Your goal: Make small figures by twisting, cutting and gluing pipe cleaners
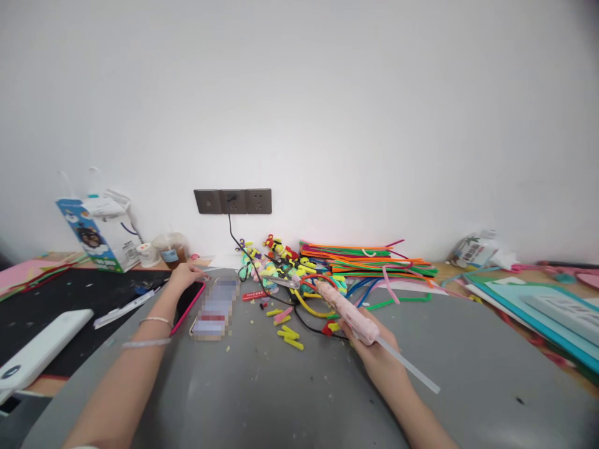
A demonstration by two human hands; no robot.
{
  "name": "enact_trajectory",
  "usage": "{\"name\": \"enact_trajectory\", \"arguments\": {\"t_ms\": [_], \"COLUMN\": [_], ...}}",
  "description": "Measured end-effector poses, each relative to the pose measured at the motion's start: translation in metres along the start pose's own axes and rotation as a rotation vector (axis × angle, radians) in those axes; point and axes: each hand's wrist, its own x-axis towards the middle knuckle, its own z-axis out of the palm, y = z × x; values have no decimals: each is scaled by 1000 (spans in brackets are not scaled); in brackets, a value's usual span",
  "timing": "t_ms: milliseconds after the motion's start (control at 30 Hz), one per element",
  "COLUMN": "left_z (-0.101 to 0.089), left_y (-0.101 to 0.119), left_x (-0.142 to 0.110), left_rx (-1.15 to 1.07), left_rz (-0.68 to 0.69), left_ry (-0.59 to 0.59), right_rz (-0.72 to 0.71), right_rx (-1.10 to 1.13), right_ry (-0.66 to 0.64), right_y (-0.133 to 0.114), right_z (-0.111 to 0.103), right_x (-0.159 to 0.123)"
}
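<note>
My right hand (374, 349) is wrapped round a pink hot glue gun (349, 312), its nozzle towards the wall. A translucent glue stick (409, 365) sticks out of the gun's rear. Over the far end of a phone in a pink case (189, 305) is my left hand (186, 274), fingers stretched out to the right; whether they touch the phone I cannot tell. Beside it lies another phone with a blurred screen (215, 308). Short yellow pipe cleaner pieces (290, 337) and a pink one (283, 315) lie between my hands. A red-and-yellow piece (330, 327) is by the glue gun.
A black cord (231, 234) runs from the wall socket (233, 201) across the mat. Small figures (281, 249) and bundled pipe cleaners (369, 259) are piled by the wall. At left stand a drink cup (171, 249), a box (103, 234) and a white power bank (47, 346).
</note>
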Motion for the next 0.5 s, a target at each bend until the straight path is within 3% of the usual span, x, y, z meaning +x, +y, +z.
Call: {"name": "enact_trajectory", "arguments": {"t_ms": [167,367,500], "left_z": [5,1,-1], "left_y": [1,9,12], "left_x": [5,2,-1], "left_rx": [254,452,489], "left_rz": [-30,86,107], "left_ry": [-132,-149,-88], "right_rz": [6,6,-21], "right_rx": [-30,-34,-25], "right_ry": [-24,0,18], "right_y": [3,-3,-11], "right_z": [1,-1,-3], "right_x": [-3,2,10]}}
